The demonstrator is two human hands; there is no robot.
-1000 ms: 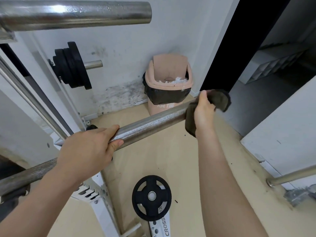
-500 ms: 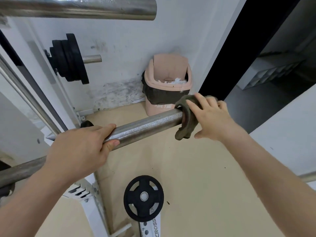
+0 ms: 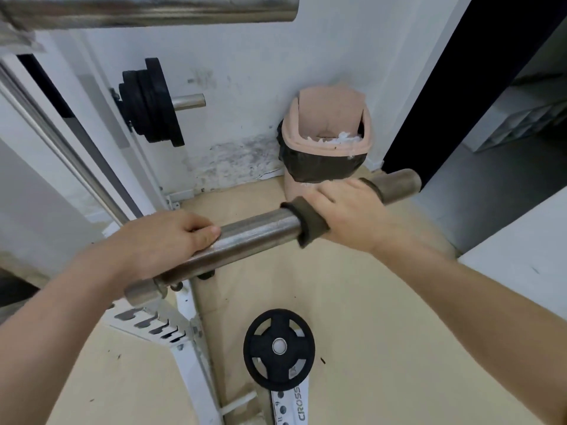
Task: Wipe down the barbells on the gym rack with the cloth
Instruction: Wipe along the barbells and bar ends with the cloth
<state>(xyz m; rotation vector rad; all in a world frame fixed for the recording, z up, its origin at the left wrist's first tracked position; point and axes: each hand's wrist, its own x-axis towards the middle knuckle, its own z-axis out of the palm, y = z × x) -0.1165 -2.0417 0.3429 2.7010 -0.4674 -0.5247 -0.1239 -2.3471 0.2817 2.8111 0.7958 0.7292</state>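
Note:
A steel barbell sleeve (image 3: 257, 233) runs from lower left up to its free end at the right. My left hand (image 3: 162, 240) grips the sleeve near its collar. A dark olive cloth (image 3: 308, 220) is wrapped round the sleeve further right, and my right hand (image 3: 349, 214) grips the cloth and the bar through it. A bare stretch of sleeve shows beyond my right hand. A second barbell (image 3: 147, 10) lies across the top of the view, above my hands.
A pink bin (image 3: 328, 130) with a black liner stands against the wall behind the sleeve's end. Black plates (image 3: 150, 102) hang on a peg at the left. One plate (image 3: 279, 349) sits low on the white rack (image 3: 184, 348). A dark doorway opens at the right.
My right hand has slid the cloth inward from the sleeve's tip, leaving the end bare, and now wraps round the bar. My left hand has kept its grip near the collar.

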